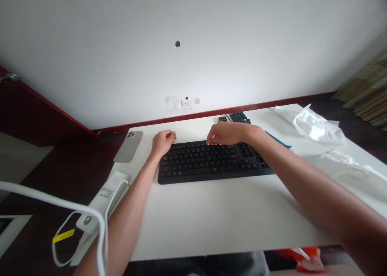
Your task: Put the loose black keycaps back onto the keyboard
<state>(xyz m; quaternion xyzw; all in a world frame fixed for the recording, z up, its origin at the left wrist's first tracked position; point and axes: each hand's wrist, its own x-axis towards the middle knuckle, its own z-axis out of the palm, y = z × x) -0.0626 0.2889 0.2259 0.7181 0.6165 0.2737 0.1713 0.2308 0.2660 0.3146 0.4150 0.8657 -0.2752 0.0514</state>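
A black keyboard (205, 163) lies on the white table (193, 215), its long side running left to right. At its upper left corner, my left hand (164, 141) rests with curled fingers; what they hold, if anything, is too small to tell. My right hand (222, 133) is over the keyboard's top edge, fingers bent and pinched together, pointing down and left at the upper row of keys. Nothing can be made out between those fingertips. My right forearm covers part of the number pad.
A grey phone (129, 146) and a white power strip (102, 199) with a cable lie at the left edge. Smaller black key pieces (238, 117) sit behind my right hand. Clear plastic bags (317, 125) and a blue item (278, 140) are on the right.
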